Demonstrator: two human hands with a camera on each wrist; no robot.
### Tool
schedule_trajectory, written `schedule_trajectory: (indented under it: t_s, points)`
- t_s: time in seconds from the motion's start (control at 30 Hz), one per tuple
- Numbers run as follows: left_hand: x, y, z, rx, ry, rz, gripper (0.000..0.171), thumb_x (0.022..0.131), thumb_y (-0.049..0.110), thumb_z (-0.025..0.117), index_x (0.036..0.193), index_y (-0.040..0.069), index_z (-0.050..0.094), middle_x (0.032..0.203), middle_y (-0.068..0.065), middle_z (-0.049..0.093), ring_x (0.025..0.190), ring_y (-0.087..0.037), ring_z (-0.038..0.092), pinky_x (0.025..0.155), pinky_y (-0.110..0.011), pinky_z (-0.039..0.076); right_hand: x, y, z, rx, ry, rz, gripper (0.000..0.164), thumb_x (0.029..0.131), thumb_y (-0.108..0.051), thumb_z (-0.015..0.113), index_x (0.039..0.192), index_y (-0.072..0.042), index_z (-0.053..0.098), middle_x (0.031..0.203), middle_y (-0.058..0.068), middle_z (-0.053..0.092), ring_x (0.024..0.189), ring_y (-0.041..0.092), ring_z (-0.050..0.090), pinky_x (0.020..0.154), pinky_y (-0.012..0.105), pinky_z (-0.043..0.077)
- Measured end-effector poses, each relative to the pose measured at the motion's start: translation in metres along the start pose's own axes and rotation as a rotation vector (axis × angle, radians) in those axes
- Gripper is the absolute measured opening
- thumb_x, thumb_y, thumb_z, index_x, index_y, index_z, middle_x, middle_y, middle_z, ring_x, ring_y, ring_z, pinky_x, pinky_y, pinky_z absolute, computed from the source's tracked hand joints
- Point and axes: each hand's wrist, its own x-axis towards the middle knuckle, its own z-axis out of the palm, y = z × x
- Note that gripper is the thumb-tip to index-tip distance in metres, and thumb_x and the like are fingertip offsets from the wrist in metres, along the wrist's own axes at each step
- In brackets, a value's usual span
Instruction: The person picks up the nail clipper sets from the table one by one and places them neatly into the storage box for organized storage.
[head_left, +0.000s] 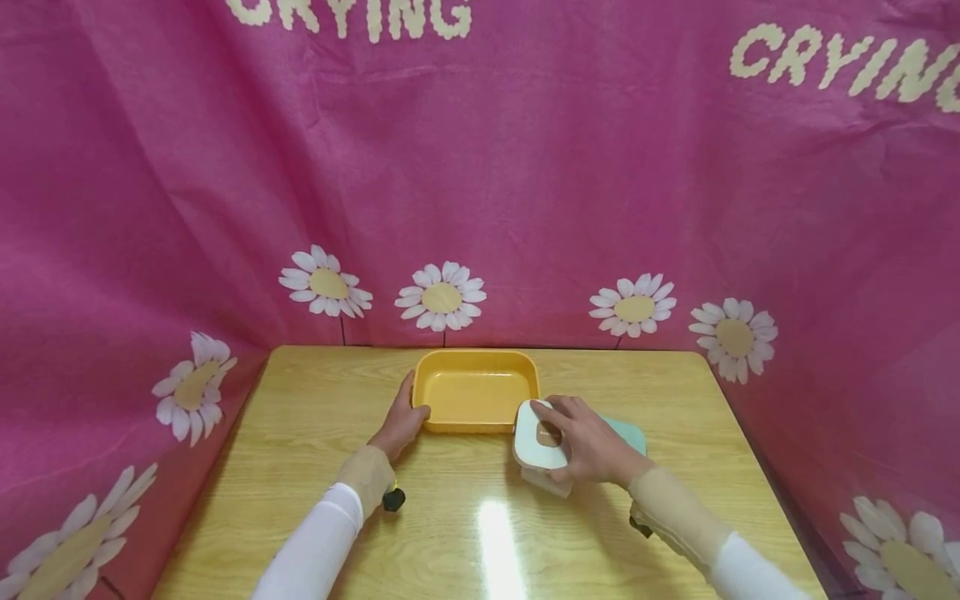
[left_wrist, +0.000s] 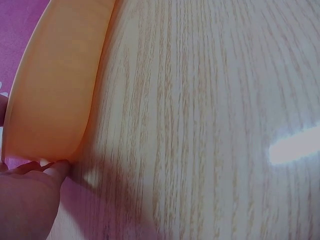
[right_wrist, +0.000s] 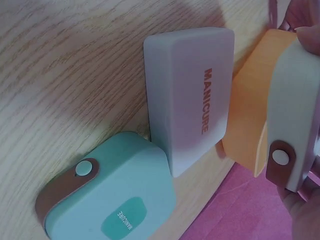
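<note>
The left hand (head_left: 400, 423) grips the left end of a yellow rectangular tub (head_left: 476, 398), thumb at its front corner. In the left wrist view the fingers are at the end of the tub's wall (left_wrist: 60, 85). Above the table, the right hand (head_left: 590, 442) holds a white rounded case (head_left: 529, 442) beside the tub's front right corner. A brown snap strap (right_wrist: 280, 162) shows on this case. Below it stands a pale box (right_wrist: 200, 95) lettered MANICURE. Next to that box lies a mint-green case (right_wrist: 115, 195) with its own brown strap, partly hidden behind the right hand in the head view.
The wooden table (head_left: 337, 383) reaches back to a pink curtain (head_left: 525, 183) printed with daisies and lettering. Bright light reflects off the table's front middle. Both wrists wear bands with small dark devices.
</note>
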Motion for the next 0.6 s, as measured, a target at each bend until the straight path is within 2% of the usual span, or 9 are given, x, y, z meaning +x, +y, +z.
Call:
schedule_trajectory:
  t_s: [0.33, 0.6]
  points:
    - [0.001, 0.003, 0.002, 0.004, 0.012, 0.022, 0.096, 0.085, -0.003, 0.051, 0.17, 0.013, 0.008, 0.175, -0.016, 0.012, 0.154, -0.033, 0.024, 0.123, -0.051, 0.025, 0.014, 0.007, -0.001, 0.024, -0.033, 0.013, 0.109, 0.067, -0.045, 0.094, 0.159, -0.013, 0.046, 0.148, 0.017, 0.052, 0.128, 0.032, 0.052, 0.103, 0.051, 0.051]
    - [0.0, 0.001, -0.003, -0.007, -0.001, 0.014, 0.099, 0.083, -0.002, 0.053, 0.17, 0.013, 0.008, 0.175, -0.017, 0.012, 0.152, -0.034, 0.027, 0.119, -0.048, 0.029, 0.027, 0.011, -0.004, 0.054, -0.034, 0.002, 0.109, 0.066, -0.043, 0.094, 0.158, -0.01, 0.047, 0.147, 0.018, 0.052, 0.128, 0.034, 0.052, 0.104, 0.051, 0.05]
